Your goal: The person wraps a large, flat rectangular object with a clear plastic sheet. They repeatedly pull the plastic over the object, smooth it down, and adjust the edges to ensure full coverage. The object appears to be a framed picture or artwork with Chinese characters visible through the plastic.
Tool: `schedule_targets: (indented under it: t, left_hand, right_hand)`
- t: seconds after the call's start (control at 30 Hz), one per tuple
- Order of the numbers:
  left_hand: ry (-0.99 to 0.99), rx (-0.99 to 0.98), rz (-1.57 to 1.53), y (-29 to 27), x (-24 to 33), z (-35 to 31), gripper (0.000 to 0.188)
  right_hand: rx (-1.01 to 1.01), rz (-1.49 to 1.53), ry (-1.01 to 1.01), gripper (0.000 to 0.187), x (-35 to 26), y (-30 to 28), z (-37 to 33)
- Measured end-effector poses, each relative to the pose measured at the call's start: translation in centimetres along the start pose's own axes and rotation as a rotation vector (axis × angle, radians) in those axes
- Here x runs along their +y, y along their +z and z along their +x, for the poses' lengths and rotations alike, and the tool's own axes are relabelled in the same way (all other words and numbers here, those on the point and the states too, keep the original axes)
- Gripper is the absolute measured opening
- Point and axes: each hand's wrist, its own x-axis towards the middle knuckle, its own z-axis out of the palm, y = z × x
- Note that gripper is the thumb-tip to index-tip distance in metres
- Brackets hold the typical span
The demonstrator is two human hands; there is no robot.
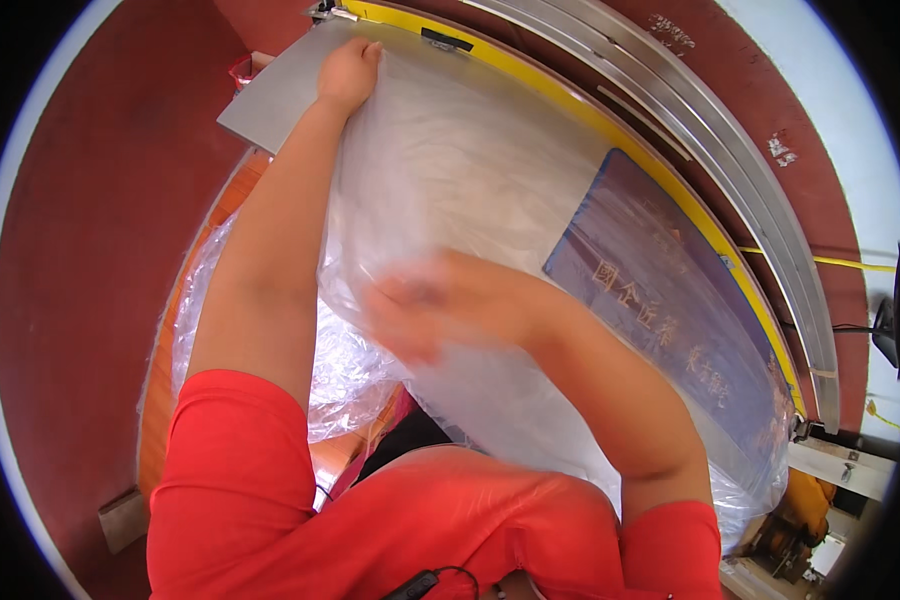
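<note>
A sheet of clear plastic film [400,190] lies over a broad grey panel [490,130] in front of me. My left hand [351,75] reaches to the far left end, its fingers closed on the film's edge against the panel. Blurred by motion, my right hand [415,305] is over the film's near edge, at the middle; its fingers are too smeared to read. Crumpled film [345,385] hangs off the near side beneath my left forearm. Under the film at the right is a dark blue rectangular sheet [660,300] with light printed characters.
A yellow strip [530,70] runs along the panel's far edge, with a curved-looking metal rail [730,150] beyond it. An orange-brown wooden surface [165,370] shows at the left. Yellow and dark equipment [805,510] stands at the lower right, and a black object [885,330] above it.
</note>
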Motion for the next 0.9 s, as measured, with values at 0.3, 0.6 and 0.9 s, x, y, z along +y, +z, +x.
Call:
schedule_targets:
  t: [0.3, 0.6, 0.9]
  left_hand:
    - [-0.061, -0.065, 0.349, 2.5, -1.0, 1.9, 0.042]
    - [-0.068, -0.056, 0.486, 4.5, -3.4, 4.1, 0.046]
    - [0.032, -0.079, 0.556, 3.3, -11.2, 7.3, 0.043]
  right_hand:
    - [1.322, 0.057, -0.131, 0.028, 2.0, 14.5, -41.7]
    - [2.292, -0.469, 0.806, 0.029, -3.3, 31.4, -71.8]
    - [1.410, -1.802, 0.955, 0.045, 8.9, 13.1, -53.4]
